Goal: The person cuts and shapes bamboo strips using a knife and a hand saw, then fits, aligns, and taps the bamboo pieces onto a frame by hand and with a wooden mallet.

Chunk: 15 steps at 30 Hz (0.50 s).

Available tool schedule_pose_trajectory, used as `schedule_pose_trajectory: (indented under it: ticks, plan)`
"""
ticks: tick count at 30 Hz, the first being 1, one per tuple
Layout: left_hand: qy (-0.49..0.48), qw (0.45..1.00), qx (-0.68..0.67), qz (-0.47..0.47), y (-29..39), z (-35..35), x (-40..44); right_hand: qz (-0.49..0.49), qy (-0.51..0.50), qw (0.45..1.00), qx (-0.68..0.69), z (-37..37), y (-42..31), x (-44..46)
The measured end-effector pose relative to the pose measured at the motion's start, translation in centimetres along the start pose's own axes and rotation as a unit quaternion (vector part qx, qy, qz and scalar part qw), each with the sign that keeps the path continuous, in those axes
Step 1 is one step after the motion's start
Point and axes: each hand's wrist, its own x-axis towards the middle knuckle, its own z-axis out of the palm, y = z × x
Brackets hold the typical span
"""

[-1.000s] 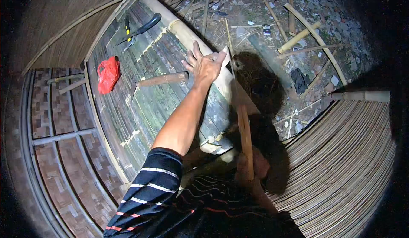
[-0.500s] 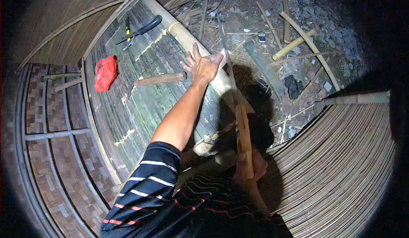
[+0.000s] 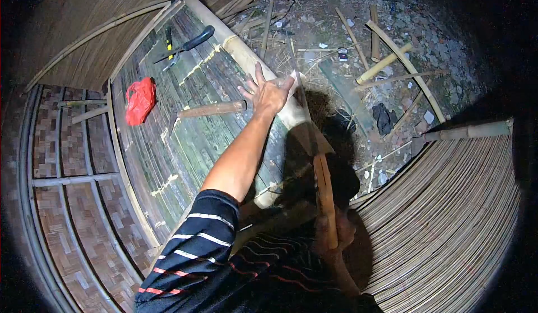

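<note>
My left hand (image 3: 270,96) presses on the pale bamboo pole (image 3: 246,58), its fingers spread. In shadow at the lower middle, my right hand (image 3: 338,230) is closed round the wooden handle of a saw (image 3: 324,192). The saw's thin blade reaches up past the pole's right side, close to my left thumb. Left of my left hand, a hammer (image 3: 213,109) with a wooden handle lies on the dark bamboo slats (image 3: 196,139). A red plastic bag (image 3: 140,101) and a black-handled tool (image 3: 199,38) rest on the same slats.
A yellow-and-black tool (image 3: 169,42) lies at the upper left of the slats. Bamboo pieces (image 3: 386,64) and a black crumpled item (image 3: 384,118) are on the littered ground at the right. Slatted panelling (image 3: 443,212) stands at the lower right, and woven matting (image 3: 73,223) at the left.
The saw and my right hand have shifted a little up and down between frames. My left hand stays on the pole. The whole view has shifted slightly.
</note>
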Motion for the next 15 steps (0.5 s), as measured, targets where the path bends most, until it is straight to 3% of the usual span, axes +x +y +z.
schedule_pose_trajectory:
  ticks: [2,3,5,12,14,15]
  plan:
    - [-0.007,1.0,-0.009,0.002,-0.2,0.1,0.4,0.002,-0.215,0.976,-0.04,-1.4,2.2,0.1]
    - [-0.002,1.0,-0.001,0.005,-0.4,0.2,0.6,0.003,-0.217,0.975,-0.04,-0.1,2.3,1.1]
    - [-0.001,1.0,0.006,0.007,-0.5,0.4,0.4,0.032,-0.187,0.976,0.108,3.2,2.7,3.8]
    - [0.02,1.0,-0.011,0.018,-0.6,0.4,0.2,0.072,-0.151,0.985,0.043,-1.0,0.8,0.6]
    - [0.014,1.0,-0.01,0.015,-0.5,0.3,0.3,-0.158,-0.045,0.985,-0.056,2.6,2.8,2.3]
    - [0.006,1.0,0.009,0.012,-0.7,0.4,0.7,-0.158,-0.047,0.985,-0.058,3.3,3.8,2.3]
